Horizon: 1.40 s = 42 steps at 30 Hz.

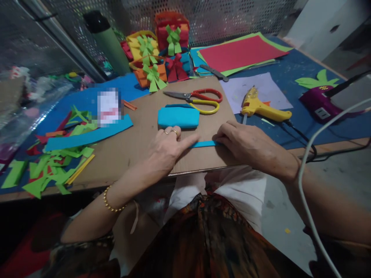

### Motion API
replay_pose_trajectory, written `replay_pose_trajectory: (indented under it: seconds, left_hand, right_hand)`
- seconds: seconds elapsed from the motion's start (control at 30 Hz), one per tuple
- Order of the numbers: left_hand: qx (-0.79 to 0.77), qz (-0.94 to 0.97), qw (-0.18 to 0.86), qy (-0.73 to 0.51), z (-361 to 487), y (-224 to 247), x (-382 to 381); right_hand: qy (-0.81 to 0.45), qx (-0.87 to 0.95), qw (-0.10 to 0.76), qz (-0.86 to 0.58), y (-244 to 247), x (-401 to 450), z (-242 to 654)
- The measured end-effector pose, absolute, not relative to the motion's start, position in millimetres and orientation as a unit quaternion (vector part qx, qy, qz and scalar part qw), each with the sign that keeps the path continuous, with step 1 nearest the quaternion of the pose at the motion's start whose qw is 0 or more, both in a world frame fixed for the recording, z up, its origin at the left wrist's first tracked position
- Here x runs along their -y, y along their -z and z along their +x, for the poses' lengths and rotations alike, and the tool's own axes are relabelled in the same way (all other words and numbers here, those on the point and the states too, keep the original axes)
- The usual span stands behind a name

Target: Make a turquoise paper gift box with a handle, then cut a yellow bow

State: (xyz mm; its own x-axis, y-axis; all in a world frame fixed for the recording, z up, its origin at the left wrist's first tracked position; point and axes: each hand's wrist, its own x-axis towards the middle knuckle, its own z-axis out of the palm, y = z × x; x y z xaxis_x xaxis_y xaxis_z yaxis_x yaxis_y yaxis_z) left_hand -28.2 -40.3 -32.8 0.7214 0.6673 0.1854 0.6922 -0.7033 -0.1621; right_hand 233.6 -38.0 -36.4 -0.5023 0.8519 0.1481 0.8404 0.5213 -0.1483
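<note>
- Now holding a narrow blue strip across the brown board, just right of the frame's centre.
- Covering the strip's left end with the left hand, palm down, fingers curled, one digit stretched out to the right; cannot tell whether pinching or only pressing.
- Gripping its right end with the right hand, fingertips bunched close together.
- Just above the left knuckles, blue folded bundle; cannot tell whether touching.
- Above that, scissors with one red and one yellow handle, blades pointing left.
- Right of centre, yellow glue gun, partly over a lilac sheet, nozzle end near the right hand.
- Toward the right edge, purple socket block on the blue table, below a green paper cutout.
- At upper centre, small paper bags in yellow, orange, red and blue, trimmed with green or red bows.
- At upper right, red sheet atop green ones, dark cutter at the lower left corner.
- At left, wider blue strip above heaped paper scraps, mostly green.
- At upper left, leaning green flask.
</note>
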Motion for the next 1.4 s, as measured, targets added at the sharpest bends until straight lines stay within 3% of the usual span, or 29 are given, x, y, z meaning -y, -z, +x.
replay_pose_trajectory:
  seconds: [0.17,0.37,0.7,1.1,1.2,1.4]
  left_hand:
    - [0.325,-0.934,0.150,0.008,-28.8,30.2,43.4]
    - [0.328,-0.936,0.130,-0.004,-28.3,30.7,39.0]
    - [0.320,-0.940,0.120,-0.013,-28.4,26.2,37.6]
    - [0.349,-0.929,0.121,-0.013,-28.3,29.1,40.4]
    - [0.348,-0.928,0.130,-0.015,-29.0,30.7,39.0]
    - [0.350,-0.930,0.115,0.001,-21.0,26.0,43.1]
  right_hand:
    - [0.016,0.858,0.096,-0.505,34.8,44.9,233.0]
    - [0.215,0.827,0.191,-0.484,39.5,85.0,223.1]
    - [0.142,0.874,0.190,-0.425,70.6,100.8,211.4]
    - [0.130,0.856,0.200,-0.460,71.8,105.7,229.5]
    - [0.146,0.839,0.235,-0.468,65.7,113.8,233.8]
    - [0.098,0.879,0.253,-0.393,67.2,100.3,206.3]
